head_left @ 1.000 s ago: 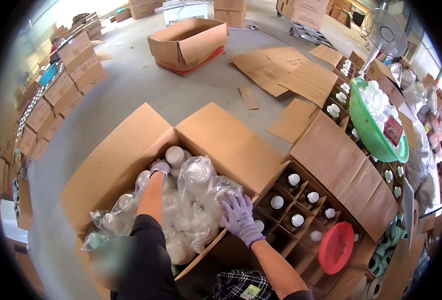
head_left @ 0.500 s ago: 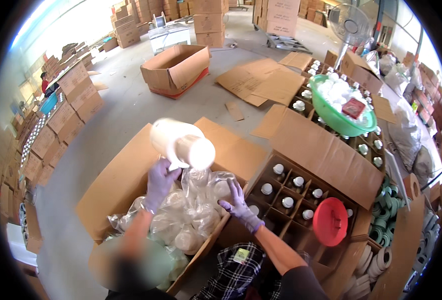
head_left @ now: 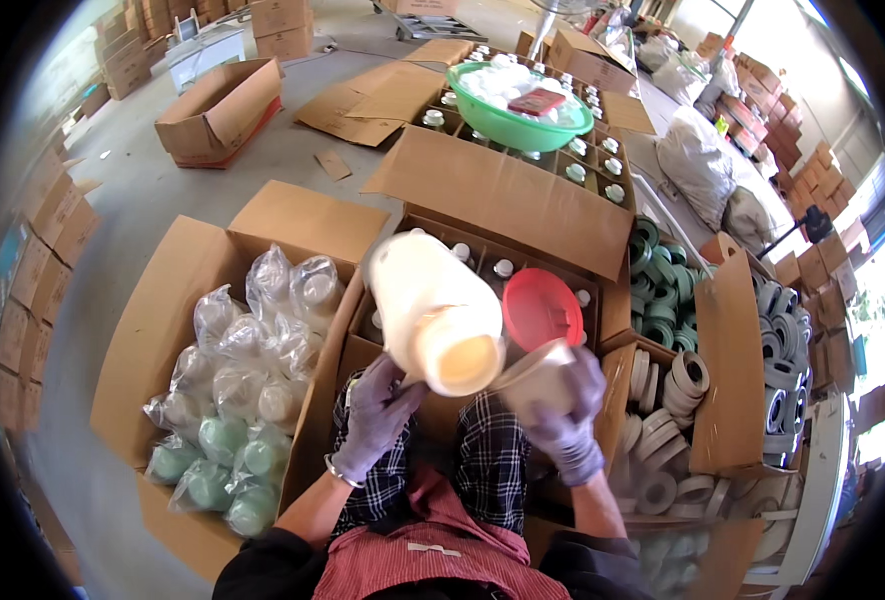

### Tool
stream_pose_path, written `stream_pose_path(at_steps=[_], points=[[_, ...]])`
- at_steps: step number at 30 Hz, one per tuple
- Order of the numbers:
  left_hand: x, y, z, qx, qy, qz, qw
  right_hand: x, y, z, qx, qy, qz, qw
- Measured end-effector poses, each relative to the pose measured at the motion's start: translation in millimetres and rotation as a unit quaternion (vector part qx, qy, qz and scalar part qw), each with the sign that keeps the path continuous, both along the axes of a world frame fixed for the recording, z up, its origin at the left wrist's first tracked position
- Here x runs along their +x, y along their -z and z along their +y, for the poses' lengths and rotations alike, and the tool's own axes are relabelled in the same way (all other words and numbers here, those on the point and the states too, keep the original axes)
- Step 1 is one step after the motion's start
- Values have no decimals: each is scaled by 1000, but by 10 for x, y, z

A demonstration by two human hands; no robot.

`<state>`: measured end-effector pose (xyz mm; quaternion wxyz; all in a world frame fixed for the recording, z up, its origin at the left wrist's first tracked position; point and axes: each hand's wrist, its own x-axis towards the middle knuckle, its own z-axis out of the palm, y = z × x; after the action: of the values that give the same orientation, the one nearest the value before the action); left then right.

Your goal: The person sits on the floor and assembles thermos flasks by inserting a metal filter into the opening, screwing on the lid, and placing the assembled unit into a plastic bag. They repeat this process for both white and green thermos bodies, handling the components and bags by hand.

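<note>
A large cream-white jar, tilted with its round mouth end toward me, is in my left hand. The gloved fingers grip it from below near that end. My right hand, gloved too, holds a cream-white cup-shaped piece close beside the jar's mouth. That piece is slightly blurred, and I cannot tell whether it touches the jar. Behind both hands is a divided carton of white-capped bottles, with a red plastic bowl resting on it.
At left, an open carton holds clear-bagged white and green pieces. Green rings and off-white rings fill cartons at right. Farther back, a green basin of white pieces rests on more bottles. An open box stands on the floor.
The jar has moved from over the carton of bagged pieces to in front of my lap. My right hand, open before, has closed on the cup-shaped piece. My view has turned rightward.
</note>
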<state>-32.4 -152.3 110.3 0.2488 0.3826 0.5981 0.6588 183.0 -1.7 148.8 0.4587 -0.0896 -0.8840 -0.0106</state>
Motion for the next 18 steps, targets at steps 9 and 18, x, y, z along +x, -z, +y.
stream_pose_path(at_steps=[9,18], points=[[766,763,-1094,-153,240,-59,957,592,1381,1517,-344,274,-66,896],[211,-239,-768,-85,-37,-199,976,-1390,1846,1086,-235,-26,-195,952]])
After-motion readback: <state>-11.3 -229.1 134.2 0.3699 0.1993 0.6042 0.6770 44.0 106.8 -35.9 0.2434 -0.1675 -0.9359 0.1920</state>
